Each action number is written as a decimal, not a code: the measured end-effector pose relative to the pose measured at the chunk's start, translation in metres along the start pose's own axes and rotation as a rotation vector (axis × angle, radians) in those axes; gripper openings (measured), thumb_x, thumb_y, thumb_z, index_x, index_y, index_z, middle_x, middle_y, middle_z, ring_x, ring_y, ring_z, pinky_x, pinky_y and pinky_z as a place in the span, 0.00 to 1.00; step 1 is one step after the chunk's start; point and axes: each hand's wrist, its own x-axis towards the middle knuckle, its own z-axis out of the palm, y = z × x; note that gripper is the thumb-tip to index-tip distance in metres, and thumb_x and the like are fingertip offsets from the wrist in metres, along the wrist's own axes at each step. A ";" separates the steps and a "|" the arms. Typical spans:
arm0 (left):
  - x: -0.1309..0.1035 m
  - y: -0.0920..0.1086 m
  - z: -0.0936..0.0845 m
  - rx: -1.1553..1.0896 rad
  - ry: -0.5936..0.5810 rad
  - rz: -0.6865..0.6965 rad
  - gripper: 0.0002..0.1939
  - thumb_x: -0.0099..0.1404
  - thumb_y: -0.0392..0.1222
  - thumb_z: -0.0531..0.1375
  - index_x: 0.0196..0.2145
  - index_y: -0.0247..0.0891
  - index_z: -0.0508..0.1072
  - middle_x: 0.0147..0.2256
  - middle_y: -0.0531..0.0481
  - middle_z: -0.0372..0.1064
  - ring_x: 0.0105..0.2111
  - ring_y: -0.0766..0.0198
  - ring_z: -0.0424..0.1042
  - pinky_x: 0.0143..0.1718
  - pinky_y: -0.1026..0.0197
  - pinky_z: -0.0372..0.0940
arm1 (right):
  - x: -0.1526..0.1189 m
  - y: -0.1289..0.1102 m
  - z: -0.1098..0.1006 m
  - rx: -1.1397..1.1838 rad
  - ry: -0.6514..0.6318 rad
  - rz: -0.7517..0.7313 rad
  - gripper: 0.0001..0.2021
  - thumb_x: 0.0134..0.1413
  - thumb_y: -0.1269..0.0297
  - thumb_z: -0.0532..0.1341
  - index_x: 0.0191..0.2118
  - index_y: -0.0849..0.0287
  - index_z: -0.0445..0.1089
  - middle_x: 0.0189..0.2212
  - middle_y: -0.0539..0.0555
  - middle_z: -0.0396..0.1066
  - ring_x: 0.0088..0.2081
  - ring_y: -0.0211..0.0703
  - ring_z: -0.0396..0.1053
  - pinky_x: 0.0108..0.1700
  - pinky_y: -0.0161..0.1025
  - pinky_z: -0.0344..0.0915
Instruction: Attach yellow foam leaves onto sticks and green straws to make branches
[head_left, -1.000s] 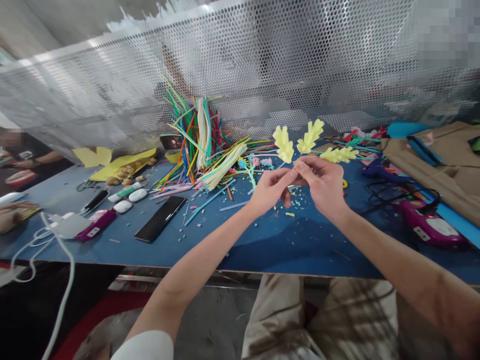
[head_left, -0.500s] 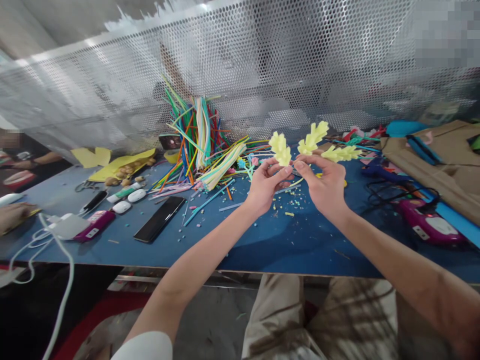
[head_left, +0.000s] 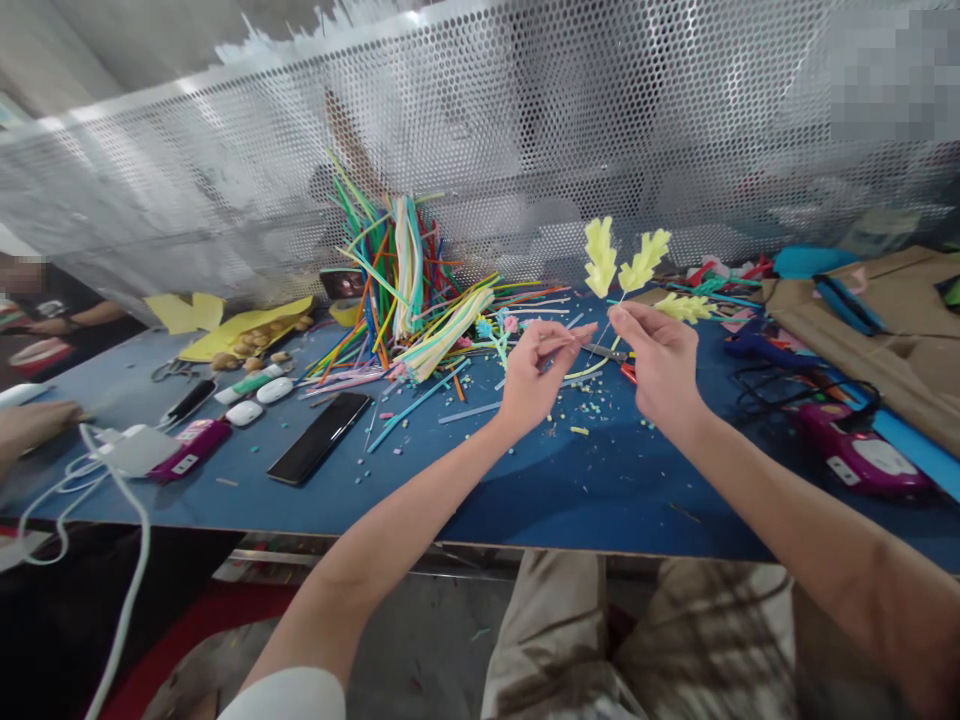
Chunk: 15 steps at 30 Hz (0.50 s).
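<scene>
My right hand [head_left: 664, 355] pinches the thin stems of yellow pipe-cleaner leaves between thumb and forefinger. Two leaves, a left one [head_left: 600, 258] and a right one [head_left: 645, 262], stand upright above the fingertips. Behind the knuckles a third yellow leaf [head_left: 684, 306] points right; whether it is held or lies on the table I cannot tell. My left hand [head_left: 541, 368] is just left of the stems, thumb and fingertips pressed together; anything between them is too small to make out. Below and between the hands lie pliers [head_left: 628, 372] with red handles, partly hidden by my right hand.
Colourful pipe cleaners [head_left: 405, 270] are heaped at the back against the perforated metal panel [head_left: 600, 120]. A black phone [head_left: 321, 438] lies front left, beside white mice and a purple power strip [head_left: 191, 450]. Another purple strip [head_left: 862, 450] is at right. A co-worker's hand [head_left: 37, 430] rests far left.
The left yellow leaf has moved up and right, out of my left hand's pinch, and now stands beside the other above my right hand. My hands have drawn slightly apart.
</scene>
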 end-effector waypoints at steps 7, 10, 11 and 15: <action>0.015 0.002 -0.024 -0.267 -0.384 -0.488 0.16 0.64 0.47 0.65 0.44 0.33 0.75 0.43 0.40 0.77 0.42 0.61 0.78 0.51 0.56 0.70 | 0.003 -0.004 -0.004 0.153 -0.183 0.177 0.07 0.48 0.58 0.71 0.32 0.53 0.78 0.31 0.50 0.75 0.33 0.37 0.71 0.41 0.37 0.71; 0.014 0.009 -0.027 -0.325 -0.488 -0.583 0.20 0.67 0.52 0.62 0.47 0.31 0.75 0.43 0.37 0.77 0.40 0.59 0.79 0.47 0.55 0.72 | 0.000 -0.008 -0.005 0.204 -0.331 0.250 0.10 0.47 0.55 0.72 0.31 0.54 0.77 0.32 0.50 0.73 0.32 0.37 0.69 0.38 0.37 0.71; 0.013 0.010 -0.027 -0.354 -0.498 -0.584 0.20 0.67 0.52 0.62 0.47 0.32 0.75 0.43 0.38 0.77 0.38 0.59 0.79 0.47 0.53 0.73 | -0.001 -0.009 -0.005 0.222 -0.377 0.269 0.11 0.47 0.54 0.72 0.30 0.54 0.76 0.32 0.51 0.73 0.32 0.37 0.69 0.37 0.37 0.71; 0.009 0.008 -0.022 -0.441 -0.424 -0.564 0.13 0.65 0.45 0.65 0.42 0.33 0.75 0.39 0.45 0.77 0.31 0.66 0.77 0.47 0.50 0.75 | -0.002 -0.006 -0.006 0.240 -0.452 0.276 0.10 0.49 0.55 0.71 0.30 0.55 0.76 0.33 0.51 0.72 0.34 0.38 0.69 0.38 0.37 0.70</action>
